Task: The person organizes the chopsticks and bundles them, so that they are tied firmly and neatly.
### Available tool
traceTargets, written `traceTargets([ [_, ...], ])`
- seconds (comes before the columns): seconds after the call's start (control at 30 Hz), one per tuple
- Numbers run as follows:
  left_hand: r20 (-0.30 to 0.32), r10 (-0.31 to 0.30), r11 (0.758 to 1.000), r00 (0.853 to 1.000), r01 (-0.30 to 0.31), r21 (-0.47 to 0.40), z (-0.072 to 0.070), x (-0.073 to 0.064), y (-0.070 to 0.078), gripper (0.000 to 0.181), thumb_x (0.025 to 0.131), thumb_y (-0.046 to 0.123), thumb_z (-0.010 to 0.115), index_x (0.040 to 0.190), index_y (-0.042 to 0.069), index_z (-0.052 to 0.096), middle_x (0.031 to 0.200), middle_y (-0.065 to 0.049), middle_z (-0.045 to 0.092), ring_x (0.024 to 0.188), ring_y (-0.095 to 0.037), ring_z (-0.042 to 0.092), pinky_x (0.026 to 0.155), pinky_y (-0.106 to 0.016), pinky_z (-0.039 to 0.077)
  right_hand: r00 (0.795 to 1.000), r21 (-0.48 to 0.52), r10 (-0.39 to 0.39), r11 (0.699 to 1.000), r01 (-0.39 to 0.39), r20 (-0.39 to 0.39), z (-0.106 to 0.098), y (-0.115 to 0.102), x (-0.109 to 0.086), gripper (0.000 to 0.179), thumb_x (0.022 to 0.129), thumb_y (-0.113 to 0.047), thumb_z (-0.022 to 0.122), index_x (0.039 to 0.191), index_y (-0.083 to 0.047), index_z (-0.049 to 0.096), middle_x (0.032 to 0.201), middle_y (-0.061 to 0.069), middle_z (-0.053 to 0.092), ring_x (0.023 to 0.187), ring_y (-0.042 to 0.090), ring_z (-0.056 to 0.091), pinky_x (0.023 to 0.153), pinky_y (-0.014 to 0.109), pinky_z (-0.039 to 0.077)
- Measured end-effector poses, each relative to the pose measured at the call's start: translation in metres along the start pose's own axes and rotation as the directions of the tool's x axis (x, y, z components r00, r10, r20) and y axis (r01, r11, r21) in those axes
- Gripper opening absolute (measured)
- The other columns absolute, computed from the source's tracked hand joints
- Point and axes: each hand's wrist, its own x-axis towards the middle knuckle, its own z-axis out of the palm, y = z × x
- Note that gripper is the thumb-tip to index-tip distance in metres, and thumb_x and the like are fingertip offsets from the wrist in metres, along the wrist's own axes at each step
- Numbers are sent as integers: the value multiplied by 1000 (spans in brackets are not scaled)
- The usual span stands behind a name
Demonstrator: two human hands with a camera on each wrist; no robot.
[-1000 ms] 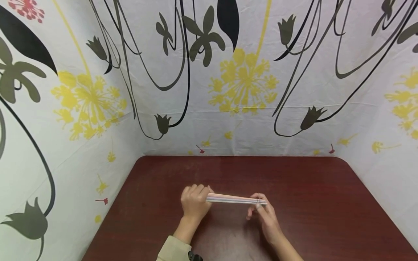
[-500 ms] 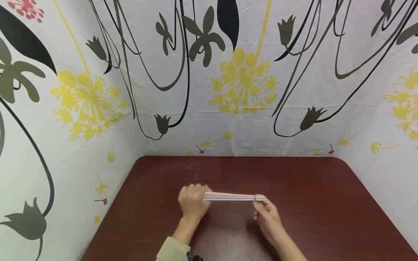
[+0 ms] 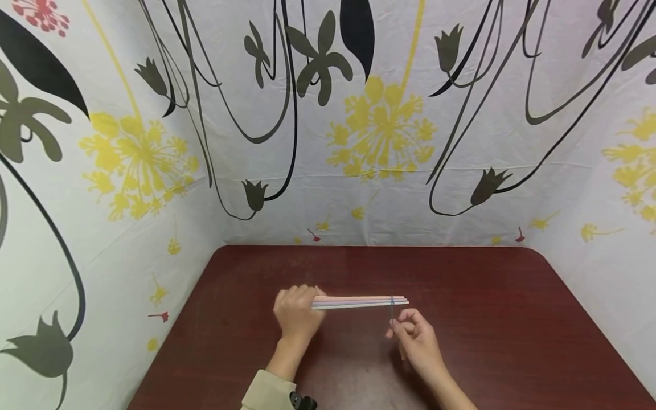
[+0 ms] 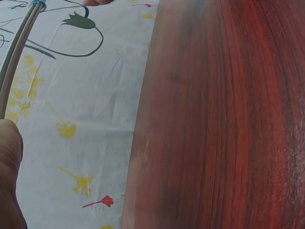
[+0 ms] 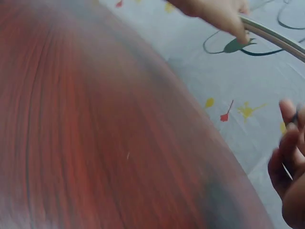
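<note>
In the head view, my left hand point(image 3: 298, 312) grips one end of a bundle of thin pastel chopsticks point(image 3: 353, 302), pink, lilac and whitish. The bundle points right, nearly level, above the table. Near its right end a thin blue rubber band point(image 3: 392, 300) goes round the chopsticks. My right hand point(image 3: 417, 337), just below that end, pinches a strand of the band, which runs straight down to the fingertips. The left wrist view shows the chopsticks point(image 4: 18, 57) and the band point(image 4: 38, 3) at the top left corner. My fist hides the left ends.
A dark red-brown wooden table point(image 3: 246, 273) with rounded far corners lies beneath both hands. White cloth point(image 3: 328, 148) printed with flowers hangs behind it and along both sides. A black device point(image 3: 302, 402) sits at my left wrist by the beige sleeve point(image 3: 269, 392).
My right hand has come off the chopstick ends and moved down, drawing a strand of the rubber band out from the bundle. My left hand has shifted slightly left and up with the chopsticks.
</note>
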Motion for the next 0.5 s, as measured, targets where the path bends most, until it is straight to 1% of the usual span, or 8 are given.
traceTargets([
  [0.07,11,-23,1000,1000,23,17,0,-1,0,25,69,13,61,47,16,51,46,5,43,40,-16,38,43,-31,32,992,-171,-127,977,124,-6,1,2,1,20,90,8,67,91,-2,50,68,3,71,40,4,53,35,21,38],
  [0.1,19,-35,999,999,34,27,0,-1,0,25,69,13,61,47,17,51,46,5,43,40,-16,38,43,-31,32,980,-250,-199,948,195,8,2,3,1,23,87,8,71,88,-5,52,68,2,72,42,4,57,37,19,40],
  [0.13,28,-45,998,999,45,32,0,-1,0,25,70,13,61,47,17,51,45,5,43,39,-16,38,43,-31,32,958,-326,-286,902,282,38,3,3,1,24,84,7,74,86,-7,55,68,0,72,45,4,59,39,18,41],
  [0.2,50,-63,997,997,61,41,0,-2,0,25,69,14,61,47,17,51,45,5,42,39,-15,37,43,-31,31,892,-429,-434,788,442,124,3,3,2,19,83,-1,77,86,-10,61,71,-3,73,50,3,60,45,14,43],
  [0.27,77,-72,997,994,69,42,0,-3,1,24,68,13,62,47,18,51,45,5,41,39,-14,36,44,-30,30,815,-467,-541,677,569,208,4,1,3,7,88,-14,75,91,-11,69,77,-3,74,54,1,59,51,13,45],
  [0.33,104,-74,997,992,70,43,0,-3,1,24,66,13,64,47,18,50,45,5,41,39,-13,34,44,-29,29,736,-492,-621,568,660,269,5,-1,4,16,93,-27,69,96,-12,75,81,-2,75,58,1,61,54,14,46],
  [0.43,133,-79,996,988,73,50,-1,-3,2,24,63,11,67,47,18,51,45,6,40,39,-12,33,45,-28,28,633,-504,-706,439,744,319,8,-4,5,30,98,-34,61,102,-11,79,86,-2,76,66,6,68,58,18,48],
  [0.5,145,-82,996,986,75,54,-1,-3,3,23,62,11,69,47,18,53,45,5,41,39,-12,33,45,-28,28,590,-503,-736,391,771,332,10,-5,5,29,98,-32,60,105,-10,79,85,-1,75,67,7,69,57,18,47],
])
